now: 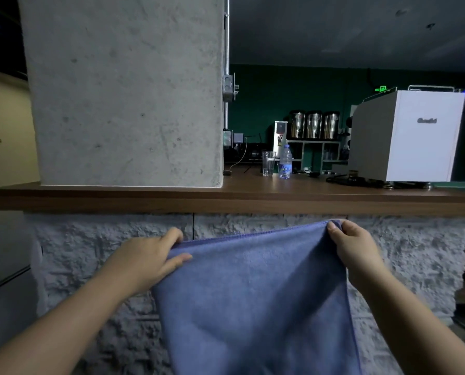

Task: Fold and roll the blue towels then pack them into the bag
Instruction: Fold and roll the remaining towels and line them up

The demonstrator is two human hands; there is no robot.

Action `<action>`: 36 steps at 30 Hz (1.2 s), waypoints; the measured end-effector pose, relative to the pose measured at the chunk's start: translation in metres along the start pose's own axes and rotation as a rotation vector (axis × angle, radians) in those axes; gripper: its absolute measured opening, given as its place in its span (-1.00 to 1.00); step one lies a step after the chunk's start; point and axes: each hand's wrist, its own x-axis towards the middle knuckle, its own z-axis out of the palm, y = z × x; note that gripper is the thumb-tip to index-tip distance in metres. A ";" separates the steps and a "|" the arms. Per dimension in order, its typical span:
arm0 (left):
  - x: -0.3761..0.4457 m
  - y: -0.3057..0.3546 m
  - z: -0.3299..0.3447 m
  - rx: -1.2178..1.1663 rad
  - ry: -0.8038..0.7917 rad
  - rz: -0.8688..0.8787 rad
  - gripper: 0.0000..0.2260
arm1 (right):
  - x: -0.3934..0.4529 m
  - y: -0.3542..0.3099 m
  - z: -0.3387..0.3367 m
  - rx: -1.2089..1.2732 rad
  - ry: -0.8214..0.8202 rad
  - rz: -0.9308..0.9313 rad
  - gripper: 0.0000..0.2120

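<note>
Blue towel (255, 293) is held up in front of a wooden counter (226, 204), its top corners pinched by the left hand (155, 258) and right hand (353, 247), apparently spread flat for folding. No bag is seen.

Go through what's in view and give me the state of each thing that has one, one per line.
Towel: unfolded, held up in the air by its top corners, hanging down in front of the stone wall.
Left hand: pinching the towel's top left corner.
Right hand: pinching the towel's top right corner.
Bottle: upright on the counter, capped.
Cup: upright beside the bottle.
</note>
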 end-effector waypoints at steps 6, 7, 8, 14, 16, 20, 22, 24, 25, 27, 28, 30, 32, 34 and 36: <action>0.002 -0.018 0.022 0.154 0.239 0.144 -0.57 | -0.006 0.008 0.001 -0.052 0.010 0.072 -0.72; 0.002 -0.017 0.022 0.148 0.226 0.127 -0.63 | -0.008 0.008 0.002 -0.045 -0.003 0.088 -0.73; 0.002 -0.014 0.020 0.137 0.222 0.094 -0.70 | -0.010 0.009 0.003 -0.049 -0.005 0.089 -0.72; 0.003 0.002 0.016 -0.017 0.172 -0.236 -0.84 | -0.020 0.009 0.014 -0.240 0.019 -0.081 -0.74; 0.003 0.001 0.023 -0.006 0.243 -0.200 -0.79 | -0.021 0.010 0.017 -0.257 0.032 -0.092 -0.74; -0.002 -0.002 0.027 -0.049 0.297 -0.351 -0.86 | -0.018 0.018 0.016 -0.220 0.061 0.021 -0.69; -0.005 -0.006 0.033 -0.283 0.265 -0.428 -0.85 | -0.018 0.022 0.015 -0.136 0.039 0.139 -0.67; -0.008 -0.008 0.037 -0.544 0.283 -0.472 -0.79 | -0.020 0.026 0.015 0.012 -0.012 0.269 -0.67; -0.010 -0.008 0.039 -0.617 0.283 -0.503 -0.76 | -0.023 0.026 0.016 0.083 -0.015 0.327 -0.68; -0.013 -0.009 0.046 -0.731 0.261 -0.584 -0.71 | -0.027 0.028 0.017 0.228 0.001 0.448 -0.74; -0.014 -0.008 0.047 -0.826 0.233 -0.648 -0.70 | -0.029 0.030 0.018 0.275 0.009 0.488 -0.75; -0.015 -0.007 0.047 -1.197 0.168 -0.771 -0.74 | -0.030 0.031 0.021 0.311 0.023 0.535 -0.69; -0.015 0.000 0.039 -1.578 0.072 -0.886 -0.81 | -0.032 0.029 0.023 0.301 0.016 0.505 -0.72; -0.015 0.011 0.026 -1.774 0.036 -0.851 -0.92 | -0.032 0.026 0.025 0.275 -0.016 0.438 -0.70; -0.014 0.024 0.010 -1.837 0.033 -0.733 -0.92 | -0.036 0.018 0.029 0.271 -0.090 0.344 -0.61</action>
